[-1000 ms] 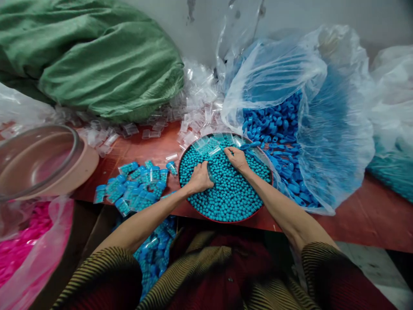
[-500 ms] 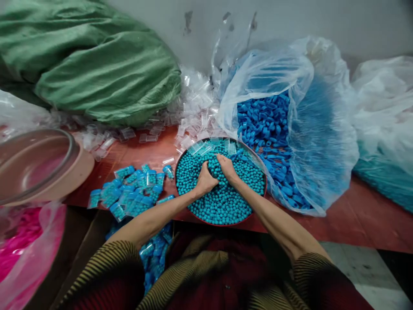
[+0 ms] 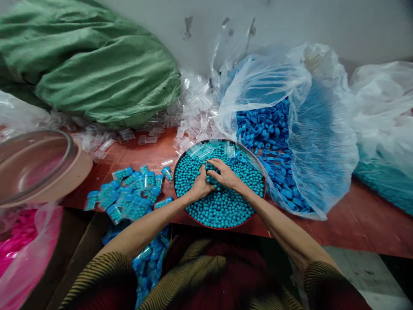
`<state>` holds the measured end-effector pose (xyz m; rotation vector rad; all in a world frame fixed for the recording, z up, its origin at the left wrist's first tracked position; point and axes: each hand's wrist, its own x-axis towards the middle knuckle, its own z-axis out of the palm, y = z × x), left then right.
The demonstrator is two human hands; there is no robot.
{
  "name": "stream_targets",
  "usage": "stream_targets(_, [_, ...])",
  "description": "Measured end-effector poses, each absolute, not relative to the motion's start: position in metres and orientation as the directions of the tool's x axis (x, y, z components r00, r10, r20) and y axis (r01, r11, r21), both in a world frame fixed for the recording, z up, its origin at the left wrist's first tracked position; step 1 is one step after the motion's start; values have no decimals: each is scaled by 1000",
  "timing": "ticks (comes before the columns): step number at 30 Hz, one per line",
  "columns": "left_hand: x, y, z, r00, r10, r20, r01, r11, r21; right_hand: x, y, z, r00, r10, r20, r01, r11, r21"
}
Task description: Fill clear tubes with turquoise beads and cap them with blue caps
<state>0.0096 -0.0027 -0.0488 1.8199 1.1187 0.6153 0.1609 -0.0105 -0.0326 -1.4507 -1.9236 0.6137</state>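
Note:
A round, red-rimmed tray [image 3: 265, 189] is filled with small turquoise beads [image 3: 222, 211]. Over the beads, my left hand [image 3: 201, 187] has its fingers curled, and whatever they hold is hidden. My right hand [image 3: 225, 175] reaches across from the right, thumb and forefinger apart, with its fingertips close to those of the left. Small clear boxes [image 3: 229, 150] lie on the beads at the tray's far side. Left of the tray is a pile of clear boxes filled with turquoise beads and topped with blue caps [image 3: 138, 206].
A clear plastic bag [image 3: 325, 142] spills blue plastic pieces [image 3: 264, 125] right of the tray. Empty clear boxes [image 3: 196, 112] are heaped behind it, beside a green sack [image 3: 106, 69]. Basins [image 3: 77, 172] stand at left, above a bag of pink pieces [image 3: 19, 237].
My right hand has moved left and turned over, its fingers now stretched toward the left hand. The left hand has shifted slightly left, rising out of the beads.

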Motion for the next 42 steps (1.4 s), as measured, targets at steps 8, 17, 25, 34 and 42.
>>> stream_targets(8, [-10, -36, -28, 340, 936, 91, 675, -310, 670, 226, -12, -25, -138, 989, 50, 989, 141, -45])
stream_targets(17, [7, -46, -19, 433, 901, -4, 780, -372, 502, 204, -17, -19, -197, 978, 72, 975, 188, 118])
stream_targets(25, [3, -29, -23, 385, 921, -55, 609, -209, 765, 202, -45, -25, -126, 991, 36, 965, 131, -228])
stream_targets(34, [0, -23, -28, 412, 881, -231, 274, 122, 954, 200, -45, -27, -201, 969, -146, 978, 206, 19])
stream_targets(42, [-3, -22, -24, 539, 775, -331, 46, 365, 930, 206, -45, -9, -137, 989, -61, 980, 126, -155])
